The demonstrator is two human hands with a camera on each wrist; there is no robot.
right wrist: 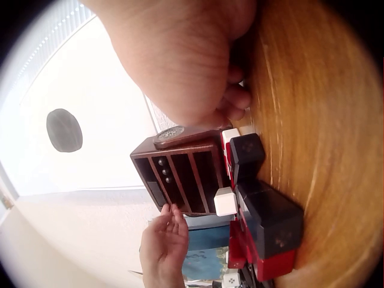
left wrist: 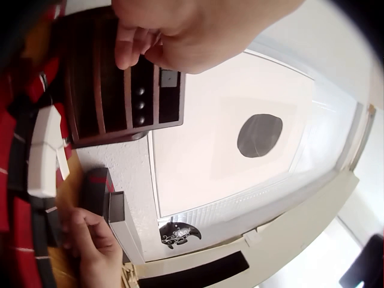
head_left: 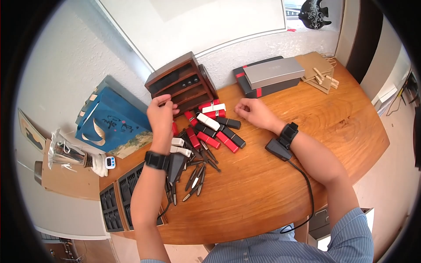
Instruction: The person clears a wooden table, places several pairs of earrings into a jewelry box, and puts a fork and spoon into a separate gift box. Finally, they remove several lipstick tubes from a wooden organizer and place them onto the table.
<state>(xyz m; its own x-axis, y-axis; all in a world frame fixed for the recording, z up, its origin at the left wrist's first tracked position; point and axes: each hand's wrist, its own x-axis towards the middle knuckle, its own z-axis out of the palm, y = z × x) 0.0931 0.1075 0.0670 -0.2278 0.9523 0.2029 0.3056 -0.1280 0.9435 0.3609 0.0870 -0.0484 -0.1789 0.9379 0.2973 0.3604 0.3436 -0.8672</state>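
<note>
My left hand [head_left: 160,116] is raised in front of a dark wooden shelf unit [head_left: 173,70], nothing visible in its grasp. In the left wrist view its fingers [left wrist: 125,51] overlap the shelf front, loosely bent. Three small dark balls [left wrist: 141,105] sit in a row in one compartment. Close to the tabletop, my right hand [head_left: 258,114] lies to the right of a heap of cases, its fingers relaxed and bent inward. The heap mixes red cases [head_left: 227,142], black cases [head_left: 232,136] and white cases [head_left: 208,121], stacked at the foot of the unit.
Several slender dark tools [head_left: 193,182] lie in front of the heap. At left stand a blue paper bag [head_left: 112,118] and black slotted trays [head_left: 112,210]. A silver box [head_left: 274,72] tops dark boxes at the back. Wooden clips [head_left: 319,78] lie on brown card.
</note>
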